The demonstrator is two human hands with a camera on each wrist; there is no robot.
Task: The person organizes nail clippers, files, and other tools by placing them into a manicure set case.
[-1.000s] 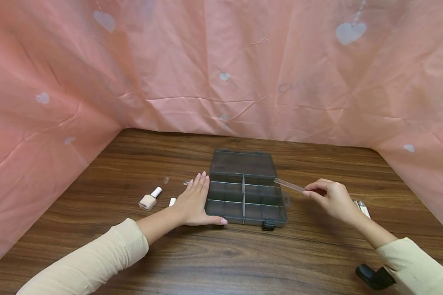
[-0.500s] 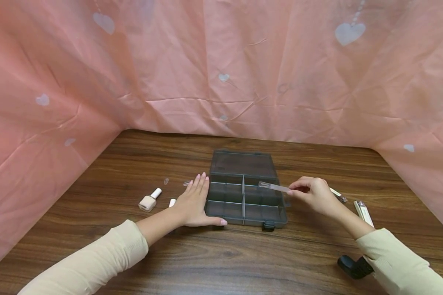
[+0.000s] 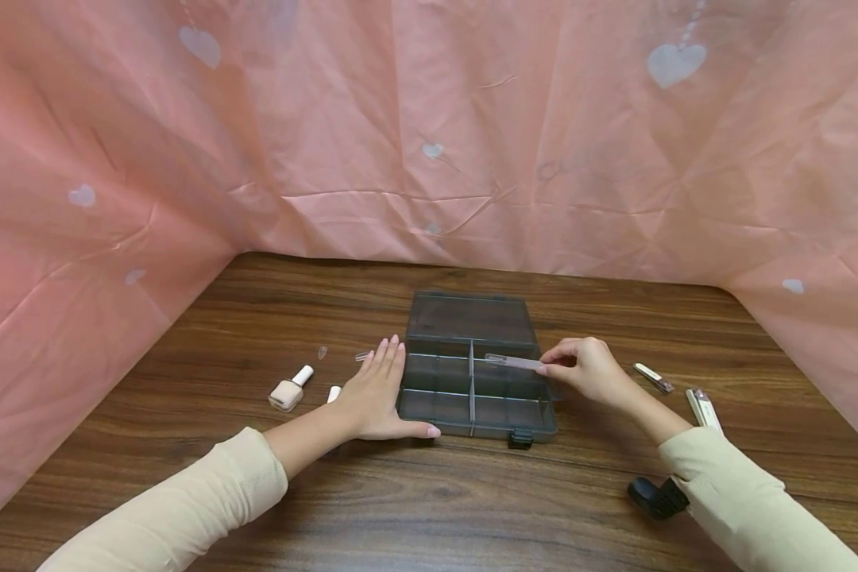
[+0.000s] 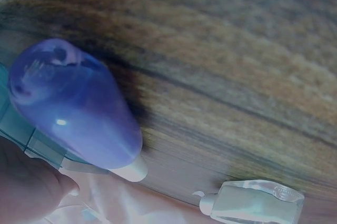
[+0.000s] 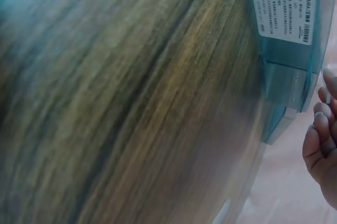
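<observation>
A dark see-through organizer box (image 3: 512, 412) lies in the middle of the head view, its lid (image 3: 470, 315) folded back. My left hand (image 3: 372, 397) rests against the box's left side, fingers straight, thumb along the front edge. Between thumb and fingers my right hand (image 3: 589, 373) pinches a clear flat nail file (image 3: 512, 362), held over the back right compartment. Whether the file touches the box, I cannot tell. Beside the left hand lies a purple nail polish bottle (image 4: 79, 108); in the head view only its white cap (image 3: 334, 393) shows.
A beige nail polish bottle (image 3: 287, 393) and a clear nail tip (image 3: 322, 352) lie at the left. More small clear pieces (image 3: 361, 356) are near the left fingertips. To the right lie a small nail clipper (image 3: 653, 377) and a larger nail clipper (image 3: 702, 409). Pink curtain (image 3: 472, 159) surrounds the table.
My right hand has moved left with the nail file, from beside the box to over its back right compartment. The small clipper has come into sight. My left hand stays put.
</observation>
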